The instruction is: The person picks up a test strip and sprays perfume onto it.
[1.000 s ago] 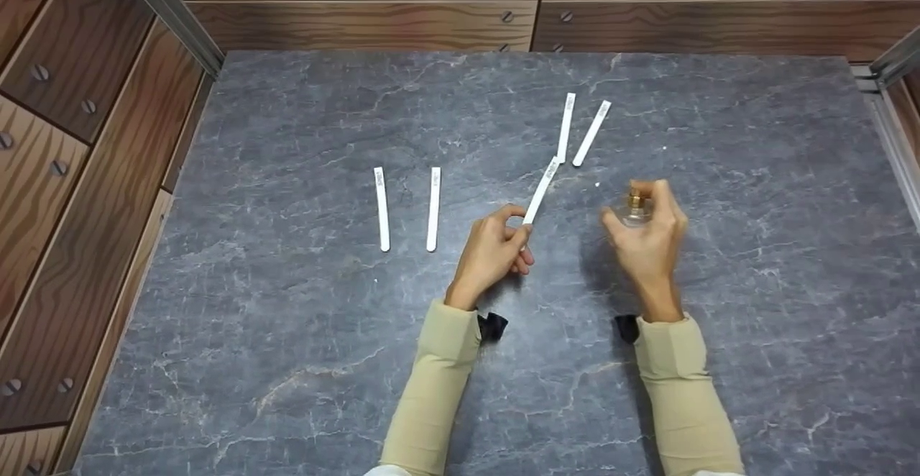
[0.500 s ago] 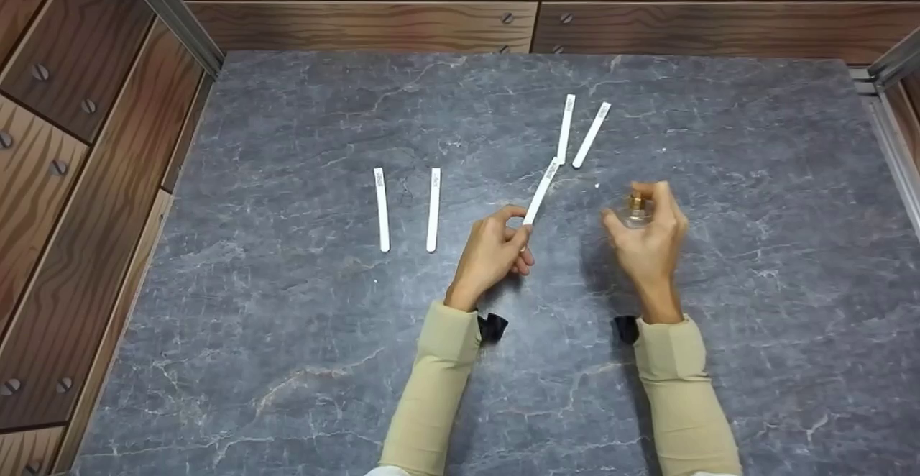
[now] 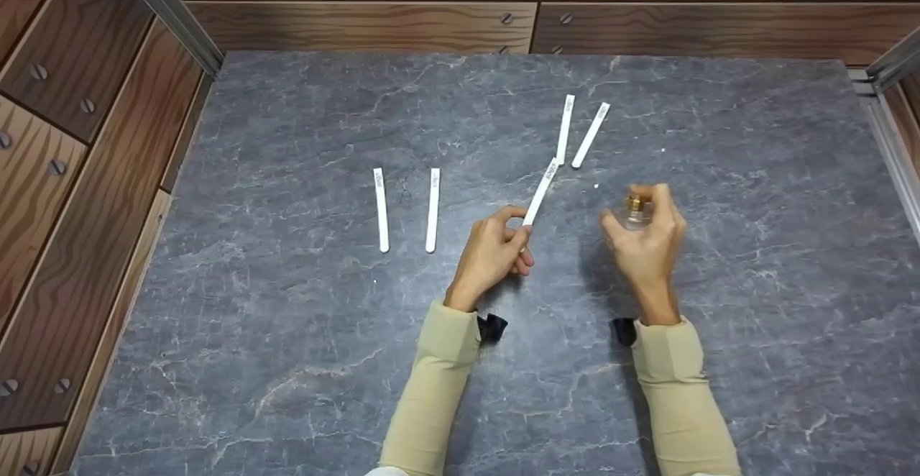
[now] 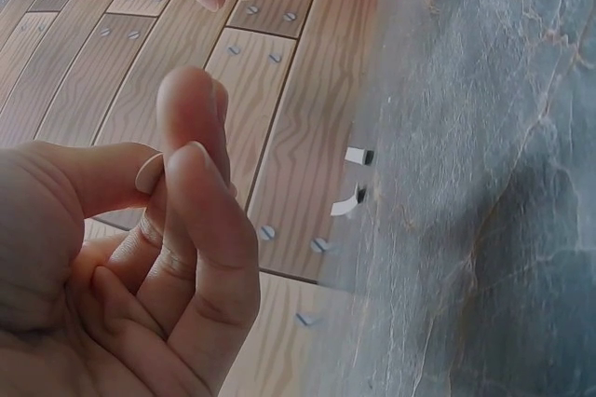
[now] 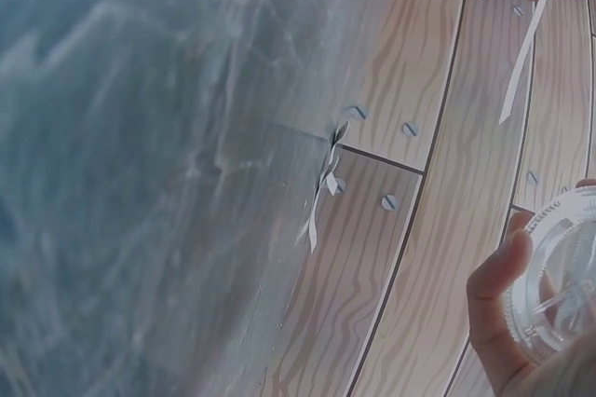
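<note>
My left hand [image 3: 492, 247] pinches the lower end of a white paper test strip [image 3: 541, 190] between thumb and fingers. The strip tilts up and away, its printed end overlapping the foot of another strip [image 3: 566, 129] in the head view. The left wrist view shows just the rounded end of the held strip [image 4: 149, 173]. To its right, my right hand [image 3: 649, 246] grips a small clear glass perfume bottle with a gold neck [image 3: 635, 204], index finger on its top. Ribbed glass of the bottle's base [image 5: 523, 308] shows in the right wrist view; my fingers hide part of it.
Two more strips, a left one [image 3: 382, 210] and a right one [image 3: 433, 210], lie side by side left of my hands. A slanted strip [image 3: 591, 135] lies at the back. Wood-patterned panels [image 3: 359, 26] border the grey marbled table [image 3: 287, 318] behind and at left.
Both hands keep their hold. The right hand and bottle have shifted very slightly toward me; the left hand and the strips stay where they were.
</note>
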Demonstrator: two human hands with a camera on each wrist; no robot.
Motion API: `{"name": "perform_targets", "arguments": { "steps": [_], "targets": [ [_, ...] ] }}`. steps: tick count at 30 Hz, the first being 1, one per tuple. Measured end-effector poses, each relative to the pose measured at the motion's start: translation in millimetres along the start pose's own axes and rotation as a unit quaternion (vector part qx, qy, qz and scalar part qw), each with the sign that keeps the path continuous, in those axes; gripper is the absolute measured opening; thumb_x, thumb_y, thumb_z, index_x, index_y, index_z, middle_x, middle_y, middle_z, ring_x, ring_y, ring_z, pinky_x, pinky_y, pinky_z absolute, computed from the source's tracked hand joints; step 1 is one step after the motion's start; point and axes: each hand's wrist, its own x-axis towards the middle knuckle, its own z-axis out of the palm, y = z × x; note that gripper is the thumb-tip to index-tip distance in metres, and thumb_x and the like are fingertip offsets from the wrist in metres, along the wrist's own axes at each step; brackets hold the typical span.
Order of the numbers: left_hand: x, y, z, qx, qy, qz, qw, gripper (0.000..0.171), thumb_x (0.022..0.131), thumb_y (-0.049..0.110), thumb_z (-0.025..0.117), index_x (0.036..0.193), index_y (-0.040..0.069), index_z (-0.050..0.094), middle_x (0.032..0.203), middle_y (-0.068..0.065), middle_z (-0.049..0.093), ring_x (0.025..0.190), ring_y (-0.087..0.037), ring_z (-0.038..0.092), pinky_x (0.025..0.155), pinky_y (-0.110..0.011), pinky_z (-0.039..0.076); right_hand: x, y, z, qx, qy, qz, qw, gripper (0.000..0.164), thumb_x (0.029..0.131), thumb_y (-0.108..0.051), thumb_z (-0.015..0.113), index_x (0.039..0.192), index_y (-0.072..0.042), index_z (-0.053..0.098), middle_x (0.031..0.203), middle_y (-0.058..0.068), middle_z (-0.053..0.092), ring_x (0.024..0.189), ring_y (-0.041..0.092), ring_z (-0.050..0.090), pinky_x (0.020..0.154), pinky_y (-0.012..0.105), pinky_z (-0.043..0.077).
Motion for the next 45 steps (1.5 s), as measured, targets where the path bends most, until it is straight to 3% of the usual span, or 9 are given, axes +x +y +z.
{"name": "perform_targets", "arguments": {
  "steps": [9,18,23,30,35,38,41,45],
  "targets": [
    [0.8,1.3,2.2,0.001,0.000,-0.002,1.0000,0.028,0.103,0.001,0.056,0.129,-0.007,0.059,0.059,-0.009,0.065,0.042,-0.010,0.058,0.051,-0.047,0.060,-0.5,-0.1,-4.3,0.007,0.009,0.027,1.000,0.041,0.066,0.014,0.081,0.102,0.011,0.061,0.087,0.018,0.067,0.081,0.008,0.055,0.075,0.019,0.045],
    [-1.2,3.1,-5.9,0.004,0.007,-0.003,1.0000,0.028,0.103,0.002,0.056,0.129,-0.008,0.059,0.060,-0.008,0.065,0.044,-0.011,0.059,0.053,-0.049,0.060,-1.5,0.9,-10.7,0.025,0.025,0.033,0.999,0.043,0.068,0.014,0.081,0.105,0.014,0.060,0.089,0.018,0.065,0.083,0.012,0.057,0.076,0.020,0.047],
    [4.9,3.9,-9.2,0.008,0.011,-0.009,0.9999,0.028,0.103,0.002,0.055,0.130,-0.008,0.059,0.060,-0.008,0.066,0.044,-0.009,0.059,0.053,-0.048,0.060,-0.2,3.8,-14.7,0.036,0.047,0.030,0.998,0.042,0.066,0.016,0.080,0.104,0.015,0.060,0.088,0.017,0.065,0.085,0.006,0.056,0.080,0.021,0.045],
    [20.3,6.3,-7.9,0.023,0.019,-0.014,0.9994,0.027,0.103,0.003,0.055,0.128,-0.005,0.060,0.058,-0.006,0.065,0.042,-0.010,0.058,0.050,-0.043,0.059,-0.7,4.8,-17.7,0.040,0.045,0.048,0.997,0.042,0.068,0.015,0.079,0.105,0.014,0.061,0.088,0.017,0.067,0.085,0.005,0.058,0.081,0.020,0.045],
    [32.3,8.9,-7.3,0.043,0.028,-0.010,0.9986,0.026,0.103,0.005,0.056,0.127,-0.003,0.062,0.055,0.001,0.061,0.044,-0.026,0.060,0.040,-0.025,0.048,-1.2,7.3,-18.1,0.042,0.045,0.034,0.998,0.041,0.068,0.016,0.078,0.105,0.014,0.060,0.088,0.019,0.067,0.086,0.004,0.059,0.083,0.021,0.047],
    [39.3,9.2,-6.8,0.042,0.037,-0.015,0.9983,0.025,0.103,0.006,0.057,0.126,-0.002,0.063,0.053,0.002,0.058,0.040,-0.022,0.055,0.037,-0.018,0.039,-2.0,8.1,-17.8,0.046,0.043,0.028,0.998,0.040,0.068,0.016,0.077,0.105,0.015,0.060,0.090,0.022,0.067,0.087,0.004,0.060,0.084,0.022,0.048],
    [47.2,8.5,-5.3,0.040,0.046,-0.023,0.9979,0.025,0.102,0.006,0.058,0.125,-0.001,0.064,0.055,-0.003,0.059,0.036,-0.006,0.045,0.035,-0.017,0.034,-2.8,8.3,-18.5,0.047,0.045,0.034,0.997,0.041,0.068,0.016,0.078,0.105,0.015,0.060,0.091,0.020,0.067,0.088,0.005,0.060,0.085,0.022,0.048],
    [57.7,8.1,-3.1,0.038,0.066,-0.029,0.9967,0.025,0.102,0.006,0.059,0.124,-0.002,0.065,0.059,-0.009,0.060,0.036,-0.004,0.041,0.035,-0.018,0.028,-3.5,6.8,-20.4,0.053,0.045,0.042,0.997,0.043,0.068,0.016,0.079,0.106,0.015,0.059,0.090,0.021,0.067,0.087,0.005,0.060,0.084,0.021,0.049]
  ]
}}
